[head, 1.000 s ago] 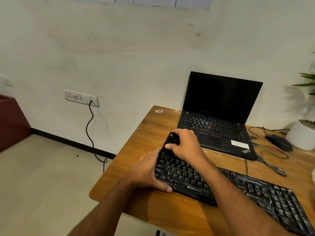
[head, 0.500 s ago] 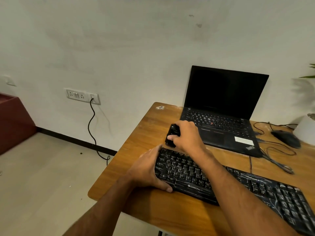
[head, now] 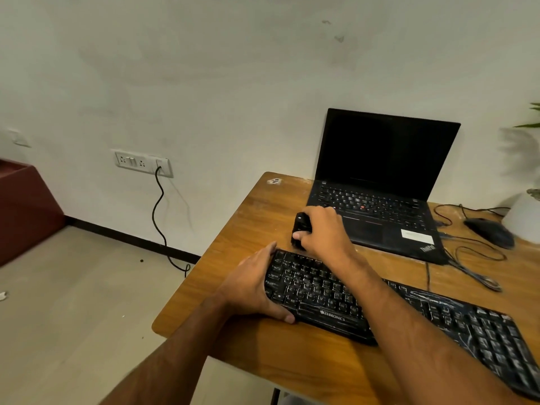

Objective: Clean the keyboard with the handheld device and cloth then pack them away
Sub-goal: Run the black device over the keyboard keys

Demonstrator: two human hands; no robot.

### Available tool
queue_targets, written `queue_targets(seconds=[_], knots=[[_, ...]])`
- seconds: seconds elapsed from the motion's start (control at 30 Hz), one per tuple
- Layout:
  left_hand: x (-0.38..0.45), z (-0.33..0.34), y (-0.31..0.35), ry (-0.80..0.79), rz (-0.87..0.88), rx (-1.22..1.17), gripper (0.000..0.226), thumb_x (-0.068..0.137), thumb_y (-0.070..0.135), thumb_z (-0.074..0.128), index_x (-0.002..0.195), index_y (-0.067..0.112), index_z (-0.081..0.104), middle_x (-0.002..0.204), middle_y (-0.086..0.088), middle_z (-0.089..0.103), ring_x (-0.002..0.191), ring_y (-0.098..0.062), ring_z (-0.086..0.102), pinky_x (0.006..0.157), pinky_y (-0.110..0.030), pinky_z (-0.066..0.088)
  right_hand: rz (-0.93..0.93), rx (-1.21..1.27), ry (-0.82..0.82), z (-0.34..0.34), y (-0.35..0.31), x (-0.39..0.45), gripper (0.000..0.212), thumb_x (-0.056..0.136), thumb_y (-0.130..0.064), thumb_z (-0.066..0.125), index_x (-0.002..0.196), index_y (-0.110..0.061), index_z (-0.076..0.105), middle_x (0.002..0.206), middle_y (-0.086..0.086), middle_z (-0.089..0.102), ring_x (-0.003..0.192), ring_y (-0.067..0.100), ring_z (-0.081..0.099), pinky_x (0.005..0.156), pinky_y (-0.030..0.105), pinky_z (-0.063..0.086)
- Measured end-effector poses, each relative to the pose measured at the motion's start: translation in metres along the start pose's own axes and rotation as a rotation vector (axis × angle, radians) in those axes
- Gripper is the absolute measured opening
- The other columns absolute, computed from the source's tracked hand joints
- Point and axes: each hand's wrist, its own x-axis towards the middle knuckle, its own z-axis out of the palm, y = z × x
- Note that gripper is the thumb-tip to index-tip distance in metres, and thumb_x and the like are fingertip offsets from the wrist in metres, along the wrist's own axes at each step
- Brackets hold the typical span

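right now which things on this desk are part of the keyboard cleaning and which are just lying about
In the job:
- keyboard, steadied by the left hand
- handheld device, gripped by the right hand

Lying about:
- laptop
- mouse and cables
- plant pot

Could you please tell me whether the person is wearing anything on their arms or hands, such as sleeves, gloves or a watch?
Both forearms are bare as far as the frame shows: no sleeves reach into view. The left hand and the right hand wear no gloves, and no watch, bracelet or ring shows on the visible sides of the wrists and fingers.
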Motion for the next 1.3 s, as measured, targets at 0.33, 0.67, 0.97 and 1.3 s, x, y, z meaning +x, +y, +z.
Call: queue_targets(seconds=[0.33,0.67,0.97,1.3], knots=[[0.000,0.000,0.000,0.011,0.005,0.011,0.158,0.042,0.076,0.091,0.165,0.030,0.003,0.166,0.012,0.029,0.149,-0.015,0.031,0.125,-0.045,0.029,-0.058,0.005,-0.029,0.002,-0.003,-0.006,0.023,0.078,-0.027,0.085,0.095,-0.020,0.071,0.094,0.002,0.071,0.094,0.023,0.065,0.079,0.035,0.053],[0.000,0.001,0.000,0.035,0.027,0.005,0.154,0.040,0.077,0.092,0.163,0.033,0.009,0.159,0.016,0.038,0.142,-0.009,0.038,0.123,-0.043,0.032,-0.017,0.114,-0.054,0.005,0.000,-0.010,0.027,0.077,-0.031,0.086,0.098,-0.021,0.073,0.095,0.000,0.070,0.093,0.019,0.066,0.081,0.036,0.055],[-0.001,0.000,0.002,0.049,0.060,-0.009,0.145,0.043,0.070,0.096,0.160,0.034,0.017,0.152,0.019,0.044,0.135,-0.005,0.043,0.121,-0.040,0.034,-0.072,0.073,-0.128,0.004,-0.006,-0.013,0.024,0.078,-0.030,0.084,0.098,-0.023,0.072,0.094,-0.002,0.067,0.093,0.017,0.062,0.073,0.030,0.049],[0.000,0.001,0.001,0.047,0.061,-0.029,0.132,0.044,0.067,0.097,0.152,0.038,0.028,0.141,0.021,0.049,0.127,-0.003,0.047,0.115,-0.039,0.042,-0.097,0.072,-0.198,0.000,-0.013,-0.014,0.019,0.079,-0.027,0.084,0.091,-0.018,0.071,0.088,-0.002,0.065,0.088,0.018,0.063,0.069,0.030,0.047]])
